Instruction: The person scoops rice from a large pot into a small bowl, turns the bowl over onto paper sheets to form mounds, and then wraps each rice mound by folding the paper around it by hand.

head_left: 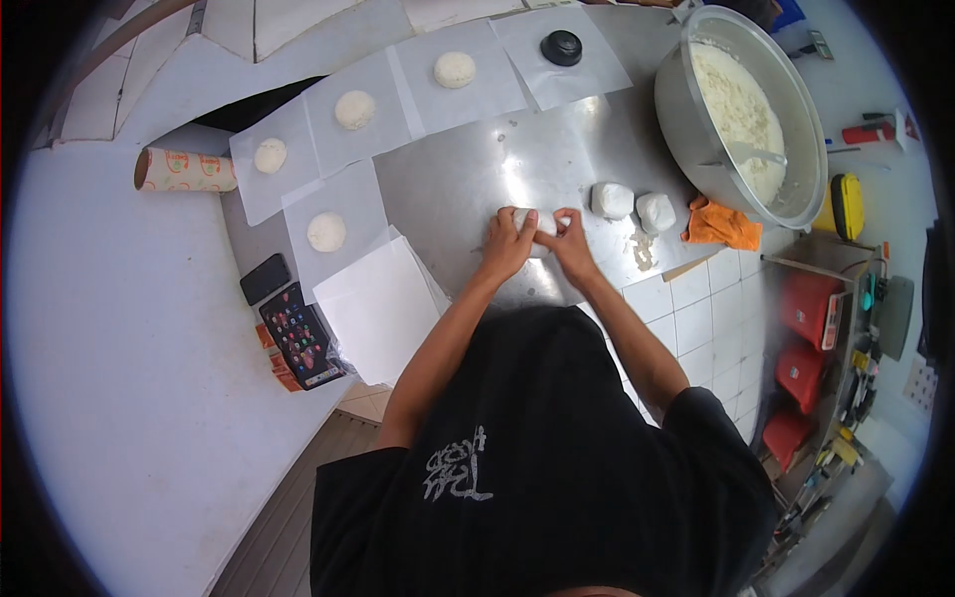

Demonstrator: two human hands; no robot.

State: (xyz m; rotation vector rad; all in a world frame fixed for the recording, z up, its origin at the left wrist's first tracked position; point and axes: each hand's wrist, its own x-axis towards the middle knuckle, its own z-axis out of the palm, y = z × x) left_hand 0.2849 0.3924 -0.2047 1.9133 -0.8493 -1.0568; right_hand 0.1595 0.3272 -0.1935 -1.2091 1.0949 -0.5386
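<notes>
"What lay nearest the body?"

"A stack of white sheets, at the left on the near side. A little farther, in the middle, were the hands."

"How did they stand?"

"Closed around one white bundle at the steel table. The left hand gripped it from the left, and the right hand pinched its right side. Neither was spread."

"And its long axis?"

"I couldn't tell. The fingers hid too much; the part that showed looked roundish."

"Which hand was nearer to the loose ones?"

"The right. Two white lumps sat side by side, just to its right and slightly farther, clear of the fingers. From the left hand, the bundle and the other hand came in between."

"Farther right?"

"An orange cloth, then a big pot holding something white and grainy."

"And the far side?"

"Paper squares ran from the left around to the far edge. Four carried white discs; the one farthest right held a black round object. The discs lay left and far of the bundle, so the left hand was nearer to most of them, well apart."
</notes>
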